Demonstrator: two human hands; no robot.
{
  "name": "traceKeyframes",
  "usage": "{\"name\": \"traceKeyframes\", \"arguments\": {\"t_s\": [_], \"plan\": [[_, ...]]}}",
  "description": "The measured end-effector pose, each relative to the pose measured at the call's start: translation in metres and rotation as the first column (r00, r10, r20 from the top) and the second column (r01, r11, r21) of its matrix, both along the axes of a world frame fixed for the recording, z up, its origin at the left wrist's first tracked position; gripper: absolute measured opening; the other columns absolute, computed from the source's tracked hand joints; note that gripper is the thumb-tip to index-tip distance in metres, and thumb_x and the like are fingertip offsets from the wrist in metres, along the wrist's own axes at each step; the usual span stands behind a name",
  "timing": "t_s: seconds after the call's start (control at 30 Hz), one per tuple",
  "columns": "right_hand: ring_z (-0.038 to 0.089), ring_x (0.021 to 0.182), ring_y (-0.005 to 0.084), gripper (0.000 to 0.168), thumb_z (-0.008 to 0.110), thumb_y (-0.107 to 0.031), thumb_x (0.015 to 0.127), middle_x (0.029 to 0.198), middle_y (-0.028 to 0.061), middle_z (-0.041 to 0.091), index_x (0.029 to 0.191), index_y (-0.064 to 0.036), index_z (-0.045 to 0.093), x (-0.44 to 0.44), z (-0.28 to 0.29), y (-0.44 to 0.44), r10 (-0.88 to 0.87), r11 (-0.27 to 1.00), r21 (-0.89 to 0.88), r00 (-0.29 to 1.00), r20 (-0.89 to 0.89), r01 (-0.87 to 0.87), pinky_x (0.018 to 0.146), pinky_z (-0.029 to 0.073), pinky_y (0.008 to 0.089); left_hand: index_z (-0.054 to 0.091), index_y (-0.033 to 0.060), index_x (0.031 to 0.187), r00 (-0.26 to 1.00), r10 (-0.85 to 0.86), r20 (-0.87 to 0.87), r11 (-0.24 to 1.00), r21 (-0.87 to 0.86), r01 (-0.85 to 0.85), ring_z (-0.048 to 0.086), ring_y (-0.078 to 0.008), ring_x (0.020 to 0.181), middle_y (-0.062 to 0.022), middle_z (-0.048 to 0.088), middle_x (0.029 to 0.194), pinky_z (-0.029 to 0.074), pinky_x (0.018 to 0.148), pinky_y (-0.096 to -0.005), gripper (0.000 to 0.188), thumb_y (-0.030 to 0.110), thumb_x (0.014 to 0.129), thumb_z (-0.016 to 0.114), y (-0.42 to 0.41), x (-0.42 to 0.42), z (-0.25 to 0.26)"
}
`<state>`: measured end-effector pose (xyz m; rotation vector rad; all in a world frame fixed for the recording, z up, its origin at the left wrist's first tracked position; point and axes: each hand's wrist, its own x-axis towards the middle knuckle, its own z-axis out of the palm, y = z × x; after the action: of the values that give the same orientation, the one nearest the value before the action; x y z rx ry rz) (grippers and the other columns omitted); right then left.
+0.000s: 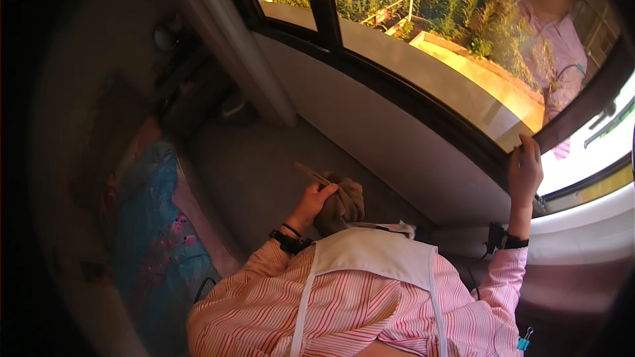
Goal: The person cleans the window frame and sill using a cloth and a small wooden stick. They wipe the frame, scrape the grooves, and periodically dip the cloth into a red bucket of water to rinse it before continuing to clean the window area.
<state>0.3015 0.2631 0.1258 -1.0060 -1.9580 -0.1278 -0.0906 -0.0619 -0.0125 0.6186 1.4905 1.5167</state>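
My left hand [317,201] is closed around a bunched brown cloth [347,202] in front of my apron. A thin, pale brown stick-like tool [310,172] sticks out past the thumb; its other end is hidden by the hand and cloth. On the right, my right hand [526,171] has its fingers bent over the edge of a dark-framed window sash [578,104], near its lower corner. The fingertips are partly hidden behind the frame. Through the sash's glass pane [446,69] plants and a sunlit ledge show, along with a reflection of a person in a pink shirt.
A pale wall [357,119] runs below the window down to the grey floor [238,163]. Blue flowered bedding [158,248] lies at the left. Dark items [198,84], hard to make out, stand in the far corner. White fabric or padding [590,238] lies below the bright opening.
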Motion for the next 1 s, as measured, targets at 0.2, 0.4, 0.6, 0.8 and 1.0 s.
{"name": "traceKeyframes", "arguments": {"t_s": [0.2,0.4,0.6,0.8,1.0], "plan": [[0.067,0.105,0.0411,0.037,0.062,0.007,0.086,0.117,0.0190,0.069,0.121,-0.005,0.067,0.026,-0.015,0.018,-0.062,0.991,0.115,0.998,-0.002,0.062,0.086,0.056,0.0460,0.069,-0.0004,0.122,0.996,0.046,0.079,0.997,-0.069,-0.040,0.070,-0.0167,0.101,-0.0078,0.073,0.114,0.057,0.090,-0.0321,0.031,0.022,0.101,0.068,-0.009,-0.012,-0.001],[0.068,0.092,0.0327,0.027,0.064,0.002,0.083,0.106,0.0083,0.067,0.108,-0.010,0.067,0.028,-0.004,0.020,-0.161,0.968,0.195,0.987,0.011,0.156,0.077,0.058,0.0433,0.062,-0.0027,0.129,0.994,0.105,0.025,0.992,-0.077,-0.103,0.067,-0.0219,0.110,-0.0120,0.069,0.122,0.055,0.098,-0.0341,0.038,0.024,0.102,0.065,-0.013,-0.008,-0.003],[0.067,0.090,0.0290,0.032,0.065,0.003,0.080,0.103,0.0041,0.066,0.109,-0.011,0.067,0.041,-0.003,0.021,-0.280,0.928,0.279,0.956,0.084,0.247,0.074,0.058,0.0408,0.060,-0.0010,0.133,0.995,0.012,0.097,0.998,-0.068,-0.006,0.065,-0.0217,0.113,-0.0104,0.067,0.126,0.053,0.102,-0.0350,0.037,0.023,0.105,0.063,-0.004,-0.034,-0.008],[0.067,0.090,0.0314,0.033,0.064,0.005,0.080,0.103,0.0066,0.066,0.109,-0.010,0.067,0.058,-0.015,0.019,-0.290,0.927,0.263,0.956,0.052,0.267,0.076,0.057,0.0425,0.060,-0.0011,0.132,0.997,-0.027,0.077,0.997,-0.064,0.032,0.065,-0.0213,0.112,-0.0104,0.067,0.124,0.053,0.101,-0.0351,0.036,0.023,0.105,0.063,0.002,-0.039,-0.014],[0.067,0.095,0.0322,0.031,0.063,0.004,0.083,0.107,0.0065,0.068,0.110,-0.011,0.067,0.066,-0.014,0.016,-0.346,0.919,0.213,0.938,0.036,0.331,0.081,0.056,0.0430,0.061,-0.0017,0.131,0.992,-0.072,0.100,0.994,-0.079,0.080,0.065,-0.0207,0.111,-0.0097,0.068,0.123,0.053,0.098,-0.0342,0.037,0.024,0.104,0.064,0.010,-0.045,-0.018]]}}
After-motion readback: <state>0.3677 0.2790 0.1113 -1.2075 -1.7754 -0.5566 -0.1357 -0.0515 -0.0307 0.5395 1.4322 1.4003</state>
